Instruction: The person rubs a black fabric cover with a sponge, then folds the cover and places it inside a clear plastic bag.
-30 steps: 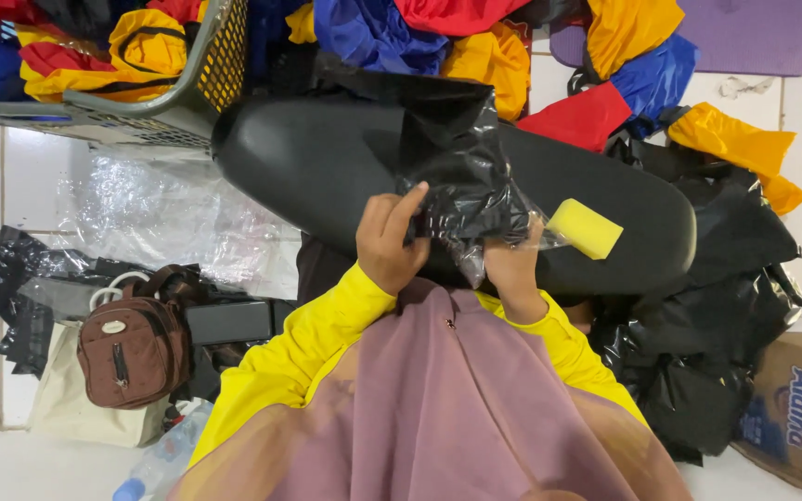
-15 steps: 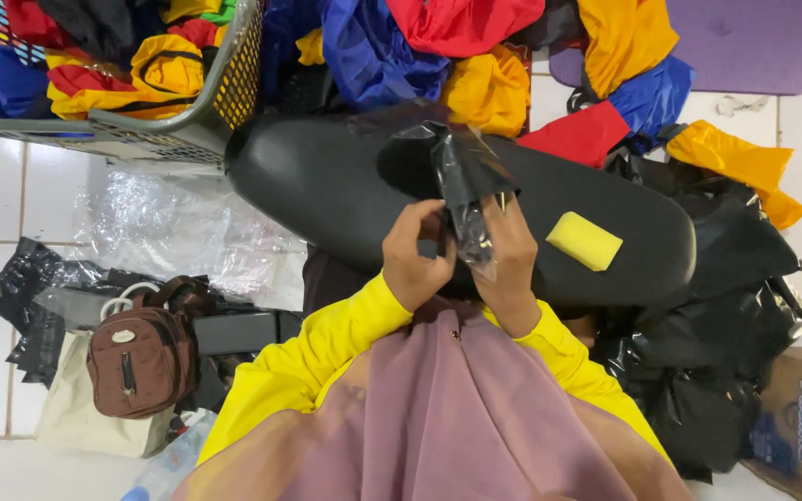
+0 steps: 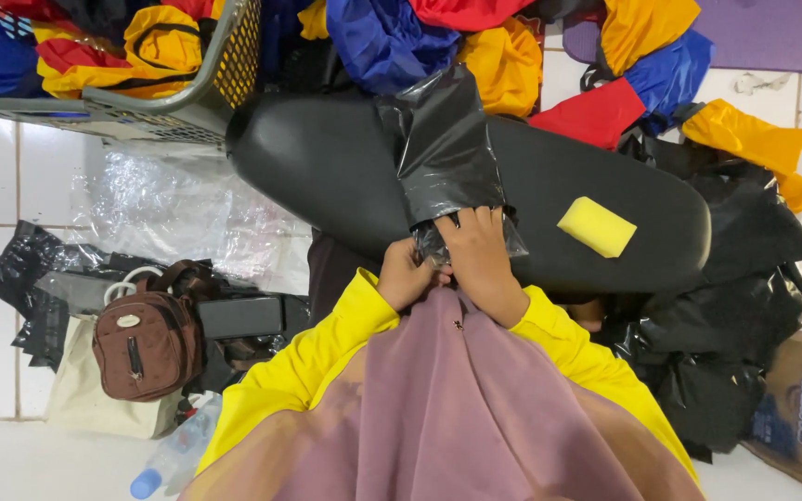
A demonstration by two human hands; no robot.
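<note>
Cushion point(image 3: 327, 176), long, black and oval, spans the middle of the view, with a heap of red, blue and yellow cloth point(image 3: 475, 37) at twelve o'clock and a grey mesh basket point(image 3: 187, 107) at ten o'clock. A black plastic bag point(image 3: 447, 148) lies draped across the cushion; the right hand point(image 3: 480, 255) presses flat on its near end, fingers spread, while the left hand point(image 3: 407, 276) is curled closed at the bag's lower edge. A yellow sponge point(image 3: 596, 226) rests on the cushion at three o'clock from the hands, and a small brown backpack point(image 3: 146, 343) sits at eight o'clock on the floor.

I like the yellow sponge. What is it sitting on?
The yellow sponge lies on a long black cushion. What is beneath the cushion is hidden.
</note>
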